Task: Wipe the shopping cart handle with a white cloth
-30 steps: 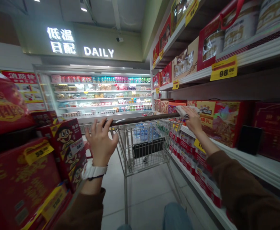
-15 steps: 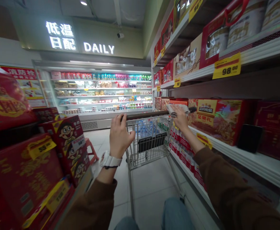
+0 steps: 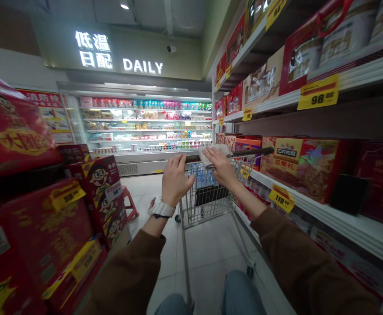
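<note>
Two hands meet the shopping cart's dark tubular handle point(image 3: 247, 153), which runs from 9 to 3 o'clock. The left hand point(image 3: 175, 179) curls loosely at its left end; whether it grips is unclear. The right hand point(image 3: 220, 165) presses a crumpled pale cloth point(image 3: 211, 154) flat on the bar, fingers spread. The wire-mesh cart point(image 3: 211, 197) points toward 12 o'clock along smooth tiled floor point(image 3: 207, 249), with stacked red cartons point(image 3: 102, 197) at 9 and the shelf edge point(image 3: 325, 210) close at 3.

Both arms reach forward in brown sleeves, elbows slightly bent. The left hand point(image 3: 175, 178) is raised with its back to the camera, fingers loosely curled, a white watch on the wrist just below it. Just right of it, the right hand point(image 3: 220, 165) lies palm down, fingers spread forward, wrist straight
</note>
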The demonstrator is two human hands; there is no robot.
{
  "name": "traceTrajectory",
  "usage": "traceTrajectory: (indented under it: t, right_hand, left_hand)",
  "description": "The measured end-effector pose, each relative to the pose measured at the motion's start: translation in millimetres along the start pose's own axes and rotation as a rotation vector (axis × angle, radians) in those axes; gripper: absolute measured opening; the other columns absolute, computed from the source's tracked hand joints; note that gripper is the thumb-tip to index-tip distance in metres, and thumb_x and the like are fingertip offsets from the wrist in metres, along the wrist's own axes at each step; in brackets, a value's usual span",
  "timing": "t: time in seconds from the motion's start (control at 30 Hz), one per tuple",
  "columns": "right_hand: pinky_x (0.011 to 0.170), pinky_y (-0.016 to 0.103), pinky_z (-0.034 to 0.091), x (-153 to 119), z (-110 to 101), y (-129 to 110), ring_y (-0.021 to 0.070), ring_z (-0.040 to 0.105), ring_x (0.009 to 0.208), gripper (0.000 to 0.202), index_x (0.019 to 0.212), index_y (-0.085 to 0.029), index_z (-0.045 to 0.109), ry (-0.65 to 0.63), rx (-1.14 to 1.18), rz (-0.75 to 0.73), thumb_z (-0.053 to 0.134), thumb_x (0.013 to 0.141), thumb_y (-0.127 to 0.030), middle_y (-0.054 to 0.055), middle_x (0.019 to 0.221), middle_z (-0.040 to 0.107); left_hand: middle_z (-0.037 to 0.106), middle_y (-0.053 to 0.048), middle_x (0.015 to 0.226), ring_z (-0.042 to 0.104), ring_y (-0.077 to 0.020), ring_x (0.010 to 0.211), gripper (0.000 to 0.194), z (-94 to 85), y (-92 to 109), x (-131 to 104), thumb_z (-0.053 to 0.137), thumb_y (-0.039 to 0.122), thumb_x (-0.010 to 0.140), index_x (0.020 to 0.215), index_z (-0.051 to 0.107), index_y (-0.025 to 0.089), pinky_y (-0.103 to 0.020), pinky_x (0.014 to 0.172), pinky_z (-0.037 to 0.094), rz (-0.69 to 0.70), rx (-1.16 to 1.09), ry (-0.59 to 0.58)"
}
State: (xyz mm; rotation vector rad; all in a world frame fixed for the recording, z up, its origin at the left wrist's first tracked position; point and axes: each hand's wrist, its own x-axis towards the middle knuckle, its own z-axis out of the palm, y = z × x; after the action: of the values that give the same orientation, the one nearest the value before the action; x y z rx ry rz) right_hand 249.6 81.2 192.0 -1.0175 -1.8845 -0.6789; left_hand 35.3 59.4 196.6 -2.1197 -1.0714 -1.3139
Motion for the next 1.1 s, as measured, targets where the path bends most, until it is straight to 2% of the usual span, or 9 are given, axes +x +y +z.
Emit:
traceTrajectory:
  t: [0.07, 0.13, 0.23, 0.37, 0.5, 0.7, 0.87, 1.1]
  right_hand:
    - [0.123, 0.043, 0.027, -8.5, -11.5, 22.6, 0.0172, 0.036, 0.146, 0.09, 0.149, -0.027, 0.044, -0.025, 0.013, -0.026, 0.04, 0.066, 0.007, -0.003, 0.155, 0.042]
    - [0.123, 0.047, 0.027, -20.2, -20.9, 52.5, 0.0195, 0.036, 0.145, 0.089, 0.149, -0.027, 0.044, 0.005, 0.009, 0.052, 0.041, 0.066, 0.006, -0.002, 0.155, 0.043]
    - [0.123, 0.051, 0.024, -36.2, -24.9, 91.1, 0.0214, 0.032, 0.147, 0.088, 0.149, -0.027, 0.044, 0.077, 0.019, 0.185, 0.04, 0.067, 0.004, -0.001, 0.156, 0.04]
    - [0.123, 0.051, 0.022, -43.6, -19.9, 113.9, 0.0208, 0.028, 0.148, 0.087, 0.149, -0.029, 0.043, 0.081, 0.087, 0.195, 0.041, 0.068, 0.003, -0.001, 0.156, 0.039]
    - [0.124, 0.05, 0.019, -43.0, -21.4, 122.3, 0.0193, 0.026, 0.149, 0.087, 0.149, -0.028, 0.043, 0.048, 0.148, 0.148, 0.04, 0.068, 0.002, -0.001, 0.157, 0.037]
    - [0.124, 0.048, 0.019, -45.0, -29.2, 132.0, 0.0181, 0.027, 0.149, 0.081, 0.146, -0.027, 0.048, 0.056, 0.196, 0.143, 0.042, 0.07, 0.0, 0.0, 0.155, 0.041]
    - [0.123, 0.045, 0.022, -49.8, -33.4, 135.4, 0.0178, 0.03, 0.148, 0.065, 0.143, -0.026, 0.053, 0.118, 0.221, 0.161, 0.044, 0.081, -0.008, 0.001, 0.153, 0.044]
    - [0.124, 0.044, 0.021, -57.1, -39.8, 123.9, 0.0186, 0.034, 0.146, 0.069, 0.141, -0.025, 0.055, 0.19, 0.228, 0.244, 0.044, 0.077, -0.006, 0.0, 0.149, 0.05]
  left_hand:
    - [0.058, -0.012, 0.135, 0.051, -0.0283, 0.127, 0.059, -7.2, -17.8, 10.7, 0.051, 0.027, 0.083, 0.141, 0.045, 0.017, -0.047, 0.113, 0.038, 0.032, -0.063, -0.07]
    - [0.059, -0.011, 0.135, 0.052, -0.0277, 0.127, 0.055, -10.6, -37.3, 22.7, 0.049, 0.037, 0.089, 0.141, 0.045, 0.018, -0.048, 0.112, 0.038, 0.052, -0.152, -0.167]
    - [0.06, -0.009, 0.136, 0.054, -0.0266, 0.126, 0.052, -6.0, -58.7, 35.1, 0.053, 0.05, 0.088, 0.132, 0.052, 0.021, -0.045, 0.111, 0.041, 0.05, -0.339, -0.328]
    - [0.06, -0.009, 0.135, 0.056, -0.0254, 0.126, 0.053, 5.5, -65.1, 36.5, 0.052, 0.054, 0.089, 0.131, 0.052, 0.022, -0.044, 0.109, 0.041, 0.051, -0.455, -0.337]
    - [0.061, -0.01, 0.133, 0.056, -0.0253, 0.124, 0.048, 7.8, -60.6, 32.6, 0.048, 0.051, 0.092, 0.129, 0.054, 0.022, -0.044, 0.109, 0.041, 0.06, -0.469, -0.295]
    - [0.067, -0.008, 0.123, 0.058, -0.0254, 0.117, 0.039, 0.1, -47.5, 29.5, 0.052, 0.045, 0.092, 0.123, 0.059, 0.023, -0.047, 0.108, 0.042, 0.072, -0.414, -0.228]
    - [0.07, -0.006, 0.119, 0.059, -0.0255, 0.115, 0.035, -3.8, -24.3, 22.9, 0.057, 0.04, 0.091, 0.123, 0.061, 0.025, -0.046, 0.104, 0.044, 0.058, -0.368, -0.172]
    - [0.07, -0.007, 0.12, 0.064, -0.0239, 0.11, 0.037, -2.0, 16.3, 10.1, 0.06, 0.037, 0.091, 0.126, 0.059, 0.025, -0.039, 0.097, 0.049, 0.029, -0.301, -0.083]
